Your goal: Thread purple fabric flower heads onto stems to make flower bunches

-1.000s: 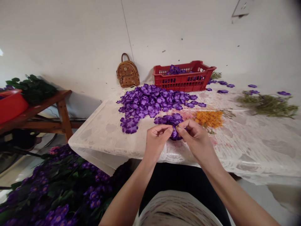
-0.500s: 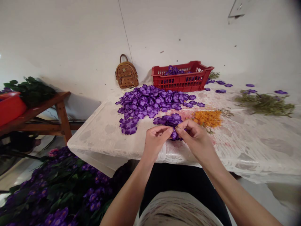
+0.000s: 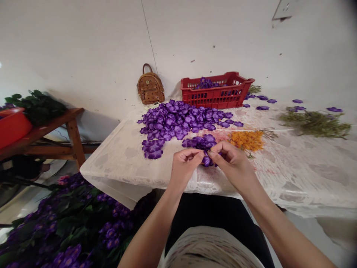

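My left hand (image 3: 185, 166) and my right hand (image 3: 231, 163) meet over the table, their fingertips pinching a purple fabric flower (image 3: 206, 160) between them. Its lower part shows below my fingers, and the rest is hidden by them. Just beyond my hands lies a small bunch of purple petals (image 3: 199, 142). A large heap of loose purple fabric flowers (image 3: 178, 120) spreads further back, with a smaller heap (image 3: 152, 149) to its left. Orange flower sprigs (image 3: 247, 140) lie near my right hand.
A lace-patterned white tablecloth (image 3: 117, 163) covers the table. A red plastic crate (image 3: 214, 91) holding purple flowers and a tan backpack (image 3: 150, 89) stand at the wall. Green sprigs (image 3: 315, 124) lie right; artificial purple flower bushes (image 3: 69, 223) fill the lower left.
My hands stay pinched on the flower with little visible movement. The whole scene sits slightly further left in the view.
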`<state>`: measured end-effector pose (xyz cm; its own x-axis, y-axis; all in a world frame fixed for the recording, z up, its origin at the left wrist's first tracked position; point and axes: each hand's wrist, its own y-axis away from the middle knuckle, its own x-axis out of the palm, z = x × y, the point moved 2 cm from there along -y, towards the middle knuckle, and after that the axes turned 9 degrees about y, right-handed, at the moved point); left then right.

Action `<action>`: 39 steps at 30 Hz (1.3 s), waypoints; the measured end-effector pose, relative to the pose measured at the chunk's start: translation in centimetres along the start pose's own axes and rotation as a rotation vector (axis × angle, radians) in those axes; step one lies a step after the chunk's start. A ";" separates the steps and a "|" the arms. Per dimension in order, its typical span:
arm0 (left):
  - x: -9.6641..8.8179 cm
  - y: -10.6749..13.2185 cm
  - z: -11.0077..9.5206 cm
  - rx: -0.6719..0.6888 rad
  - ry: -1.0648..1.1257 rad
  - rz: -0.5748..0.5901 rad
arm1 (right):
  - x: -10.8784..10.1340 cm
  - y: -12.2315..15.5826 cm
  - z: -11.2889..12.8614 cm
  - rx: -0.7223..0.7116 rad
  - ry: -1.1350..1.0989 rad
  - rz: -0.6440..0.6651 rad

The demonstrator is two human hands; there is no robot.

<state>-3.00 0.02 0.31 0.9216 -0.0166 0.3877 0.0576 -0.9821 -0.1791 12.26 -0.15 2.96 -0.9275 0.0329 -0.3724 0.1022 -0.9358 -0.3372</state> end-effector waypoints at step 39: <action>-2.0 -0.8 0.2 0.061 -0.076 -0.136 | 1.9 -0.1 -2.0 0.043 -0.176 -0.089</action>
<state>-4.80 0.93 -0.54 0.9298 0.1322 0.3435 0.2051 -0.9610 -0.1854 11.24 0.73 0.54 -0.9811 0.0577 -0.1849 0.0054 -0.9462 -0.3235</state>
